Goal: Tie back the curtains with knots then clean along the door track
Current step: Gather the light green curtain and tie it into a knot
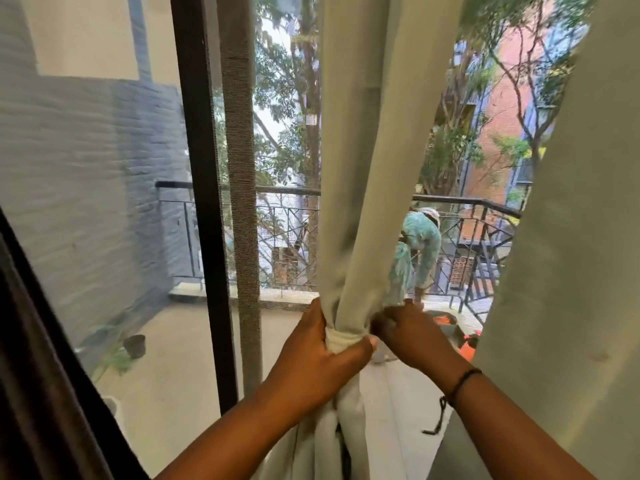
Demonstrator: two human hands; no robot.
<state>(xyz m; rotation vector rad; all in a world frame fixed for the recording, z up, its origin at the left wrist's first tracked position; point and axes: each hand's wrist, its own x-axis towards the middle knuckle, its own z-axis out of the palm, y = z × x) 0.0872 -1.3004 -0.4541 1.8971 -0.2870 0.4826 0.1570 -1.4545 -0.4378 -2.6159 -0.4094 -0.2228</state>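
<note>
a pale curtain [367,174] hangs in the middle of the view, in front of a glass door [104,202]. low down, the cloth is bunched tight into a wrap or knot [346,336], and more cloth hangs loose below it. the left hand [322,355] is closed around the bunch from the left side, with its thumb pressed across the front of the wrap. the right hand [405,332] is on the right side of the bunch, touching it, with its fingers curled in on the cloth. a dark string band [462,381] is on the right wrist. a second pale curtain [571,271] hangs at the right edge, apart from the first. a dark door frame [201,168] stands to the left of the curtain. outside there is a balcony with a dark railing [287,192], a small plant pot [135,344] on the floor, and green trees [287,98]. a person in light green clothes [420,244] bends over by the railing.
</note>
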